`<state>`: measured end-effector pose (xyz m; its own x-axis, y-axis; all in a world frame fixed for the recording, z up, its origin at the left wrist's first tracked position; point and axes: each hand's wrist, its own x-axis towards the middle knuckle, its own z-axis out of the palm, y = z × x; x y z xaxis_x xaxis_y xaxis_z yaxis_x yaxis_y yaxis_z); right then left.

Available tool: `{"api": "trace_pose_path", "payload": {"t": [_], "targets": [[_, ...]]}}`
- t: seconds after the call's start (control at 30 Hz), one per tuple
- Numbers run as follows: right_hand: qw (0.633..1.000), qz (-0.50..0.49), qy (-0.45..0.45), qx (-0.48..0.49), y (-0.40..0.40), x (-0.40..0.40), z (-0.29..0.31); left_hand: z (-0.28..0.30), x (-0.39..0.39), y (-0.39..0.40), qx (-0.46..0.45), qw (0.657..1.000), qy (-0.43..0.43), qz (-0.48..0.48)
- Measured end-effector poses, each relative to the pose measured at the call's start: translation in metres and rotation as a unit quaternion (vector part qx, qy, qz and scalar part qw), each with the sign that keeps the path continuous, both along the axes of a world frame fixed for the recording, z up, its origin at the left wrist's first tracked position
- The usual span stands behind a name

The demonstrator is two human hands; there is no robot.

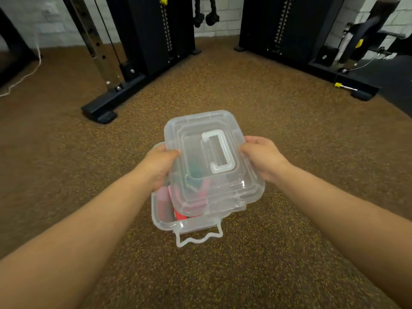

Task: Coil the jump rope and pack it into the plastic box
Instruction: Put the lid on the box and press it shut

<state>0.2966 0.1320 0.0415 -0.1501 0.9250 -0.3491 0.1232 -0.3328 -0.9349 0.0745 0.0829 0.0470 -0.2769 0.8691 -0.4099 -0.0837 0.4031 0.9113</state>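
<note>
A clear plastic box (162,224) sits on the brown speckled floor in the middle of the view, its front latch (198,238) hanging open. Inside it I see red and green parts of the jump rope (180,215), blurred through the plastic. A clear lid (196,195) with a white handle (219,151) is held tilted above the box, shifted to the right so the box's left front corner is uncovered. My left hand (159,166) grips the lid's left edge. My right hand (264,158) grips its right edge.
Black gym machine frames stand at the back: one base foot (100,110) reaches toward the left middle, another base (356,90) at the right. A white cord (24,74) lies at far left. Brown floor (223,275) surrounds the box.
</note>
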Motion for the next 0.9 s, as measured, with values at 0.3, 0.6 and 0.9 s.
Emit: {"api": "trace_pose_path", "payload": {"t": [0.3, 0.6, 0.9], "targets": [[0.994, 0.021, -0.092, 0.057, -0.016, -0.052, -0.036, -0.026, -0.04, -0.02, -0.013, 0.997, 0.051, 0.06], [0.987, 0.019, -0.148, 0.067, -0.031, -0.055, -0.044, -0.034, -0.049, -0.021, -0.02, 0.995, 0.089, 0.026], [0.98, 0.026, -0.18, 0.08, -0.03, -0.06, -0.052, -0.043, -0.054, -0.027, -0.045, 0.991, 0.124, 0.023]]}}
